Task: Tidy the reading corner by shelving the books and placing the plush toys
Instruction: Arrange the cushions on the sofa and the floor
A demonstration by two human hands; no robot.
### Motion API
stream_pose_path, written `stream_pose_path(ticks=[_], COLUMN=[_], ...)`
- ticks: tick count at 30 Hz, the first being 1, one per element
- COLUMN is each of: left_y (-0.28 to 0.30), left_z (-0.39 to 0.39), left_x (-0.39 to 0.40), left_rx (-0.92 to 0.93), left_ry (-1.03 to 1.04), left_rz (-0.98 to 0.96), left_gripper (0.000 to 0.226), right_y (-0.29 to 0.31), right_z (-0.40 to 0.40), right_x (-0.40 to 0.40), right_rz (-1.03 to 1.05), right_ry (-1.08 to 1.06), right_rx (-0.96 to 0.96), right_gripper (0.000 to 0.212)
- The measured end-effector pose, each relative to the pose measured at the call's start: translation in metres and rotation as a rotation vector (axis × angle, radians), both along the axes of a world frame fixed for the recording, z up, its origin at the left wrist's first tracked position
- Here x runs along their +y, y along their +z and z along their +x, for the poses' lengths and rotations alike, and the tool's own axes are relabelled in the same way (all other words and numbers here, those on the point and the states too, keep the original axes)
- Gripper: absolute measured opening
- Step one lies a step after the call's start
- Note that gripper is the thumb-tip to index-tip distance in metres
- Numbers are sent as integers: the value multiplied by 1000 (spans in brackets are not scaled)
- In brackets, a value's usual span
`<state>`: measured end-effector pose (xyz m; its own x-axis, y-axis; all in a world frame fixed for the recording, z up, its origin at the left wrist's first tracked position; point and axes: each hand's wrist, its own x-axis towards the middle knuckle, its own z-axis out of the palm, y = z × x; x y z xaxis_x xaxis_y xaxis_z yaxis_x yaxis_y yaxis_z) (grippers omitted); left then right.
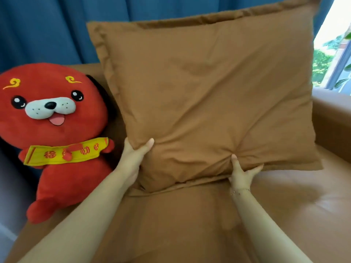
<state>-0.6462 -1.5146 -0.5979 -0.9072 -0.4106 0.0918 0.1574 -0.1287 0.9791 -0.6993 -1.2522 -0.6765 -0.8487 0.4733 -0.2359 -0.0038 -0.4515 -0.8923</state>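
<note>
Head view, single frame.

Count: 1 plush point(55, 137), 1 cushion point(205, 95), 2 hands, 1 sofa point(303, 215), 1 curtain point(47, 29), 1 window point(334, 50). No books visible.

Plush: red dog, white muzzle, black nose, pink tongue, two gold swirls on the forehead, yellow banner with red characters across the chest. It sits upright at the left end of the sofa seat, back against the sofa backrest, tilted slightly toward the cushion. Its right edge lies just beside the cushion's left edge; whether they touch cannot be told.

Cushion: large, square, brown, flanged border. It stands on its lower edge on the seat, leaning back toward the backrest and curtain.

Left hand point(133, 158): grips the cushion's lower left edge. Thumb lies across the front face; the fingers wrap behind the edge and are hidden.

Right hand point(244, 173): grips the cushion's lower edge, right of centre. Thumb presses into the front face, fabric puckered around it; one finger point(256, 168) shows under the edge, the rest are tucked beneath.

A thin bracelet point(239, 191) sits on the right wrist.

Sofa: brown leather, right armrest visible beside the cushion. Blue curtain hangs behind; window at far right shows green foliage.
</note>
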Motion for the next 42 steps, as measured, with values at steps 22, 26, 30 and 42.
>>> stream_pose_path(ticks=[22, 26, 30, 42], left_y=[-106, -99, -89, -38], left_z=[-7, 1, 29, 199], left_x=[-10, -10, -4, -16], left_rx=[-60, -170, -256, -454], left_ry=[432, 378, 268, 21], left_rz=[-356, -394, -467, -252], left_gripper=[83, 86, 87, 33], right_y=[-46, -47, -33, -23], right_z=[-59, -57, -34, 156], right_x=[-20, -24, -34, -97], right_rz=[135, 134, 285, 608], right_ry=[495, 428, 362, 691], right_rx=[183, 171, 97, 115], right_gripper=[68, 71, 86, 31])
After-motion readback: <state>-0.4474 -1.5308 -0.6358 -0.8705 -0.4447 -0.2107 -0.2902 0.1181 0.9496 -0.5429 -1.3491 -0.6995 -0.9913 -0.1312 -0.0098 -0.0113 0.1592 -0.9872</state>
